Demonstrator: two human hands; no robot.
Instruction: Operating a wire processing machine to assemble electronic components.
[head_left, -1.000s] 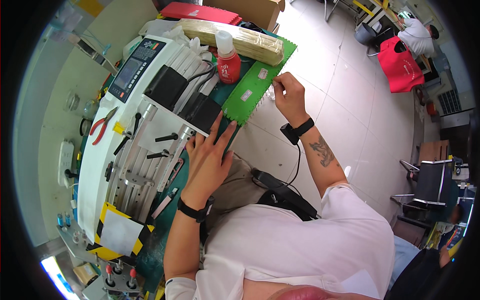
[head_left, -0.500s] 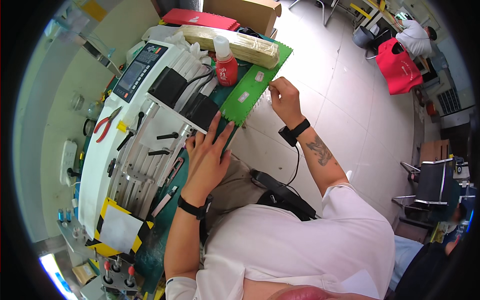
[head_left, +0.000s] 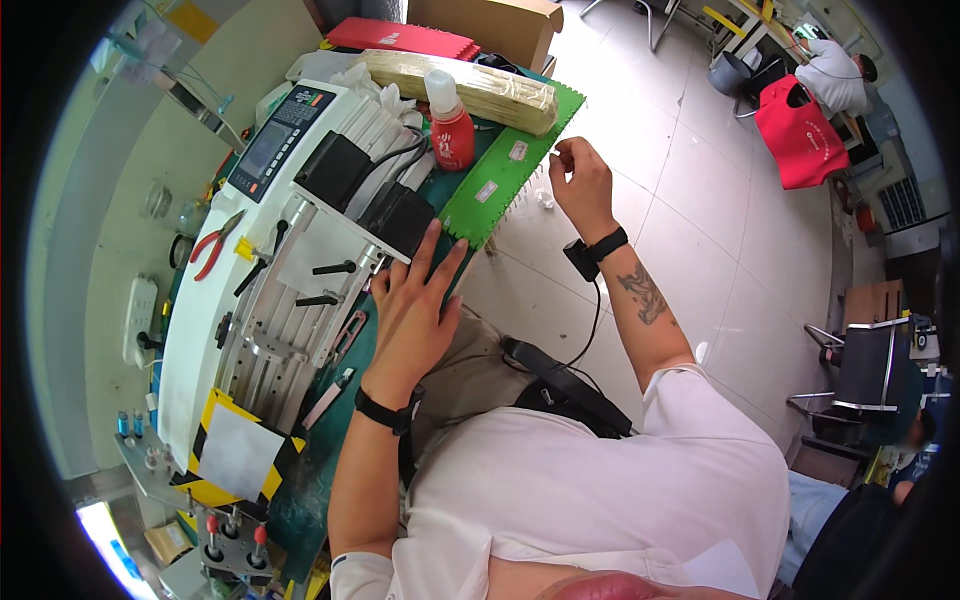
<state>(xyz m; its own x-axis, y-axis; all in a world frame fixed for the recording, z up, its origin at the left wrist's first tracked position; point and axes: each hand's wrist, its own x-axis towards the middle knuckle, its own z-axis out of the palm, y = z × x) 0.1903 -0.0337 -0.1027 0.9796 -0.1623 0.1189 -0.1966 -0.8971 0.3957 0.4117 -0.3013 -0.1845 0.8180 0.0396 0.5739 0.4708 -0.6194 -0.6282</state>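
My left hand (head_left: 412, 315) lies with fingers spread, the tips at the near end of a green strip board (head_left: 508, 172) with notched edges and two small white labels. Fine thread-like pieces stick out along the board's right edge. My right hand (head_left: 583, 183) is in the air just right of that edge, apart from it, with thumb and fingers drawn together. Whatever may be between those fingertips is too small to make out. A white machine (head_left: 190, 340) with a display panel (head_left: 272, 145) and black motor blocks (head_left: 400, 218) stands left of my left hand.
A red bottle with a white cap (head_left: 452, 140) and a wrapped yellowish bundle (head_left: 470, 85) stand beside the board. Red-handled pliers (head_left: 208, 255) lie on the machine. A cutter knife (head_left: 328, 398) rests on the green bench mat. Another person (head_left: 832, 78) sits far right, near a red bag (head_left: 795, 140).
My right hand has moved slightly up and to the right, away from the green board's edge, fingers still drawn together. My left hand has stayed in place.
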